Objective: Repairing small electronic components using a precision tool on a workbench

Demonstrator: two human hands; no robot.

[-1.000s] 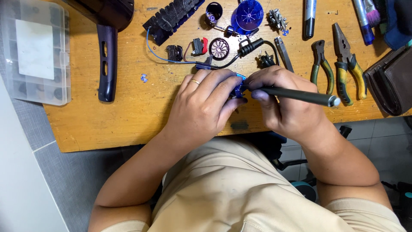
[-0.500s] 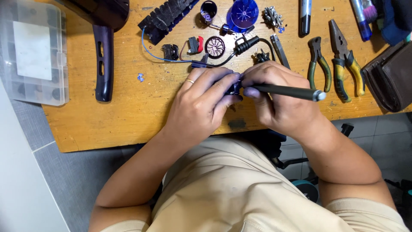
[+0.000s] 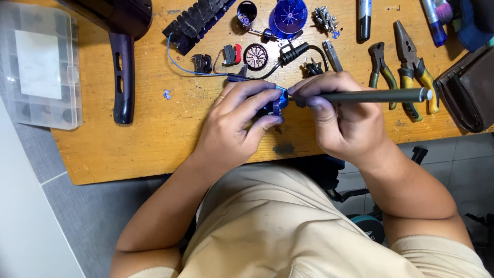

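One small blue plastic part [image 3: 278,101] found above the wooden table's near edge [image 3: 154,154], pinched in curled left hand [image 3: 234,126] fingers. One slim dark metal tool [image 3: 370,96] gripped pen-fashion in closed right hand [image 3: 337,116], tip laid against the part. Beyond: two pliers with green-yellow grips [image 3: 406,72], one blue round fan housing [image 3: 289,15], one black ribbed wheel [image 3: 256,56], one clear plastic organiser box [image 3: 38,64] at left edge. Bare board noted left of the hands.
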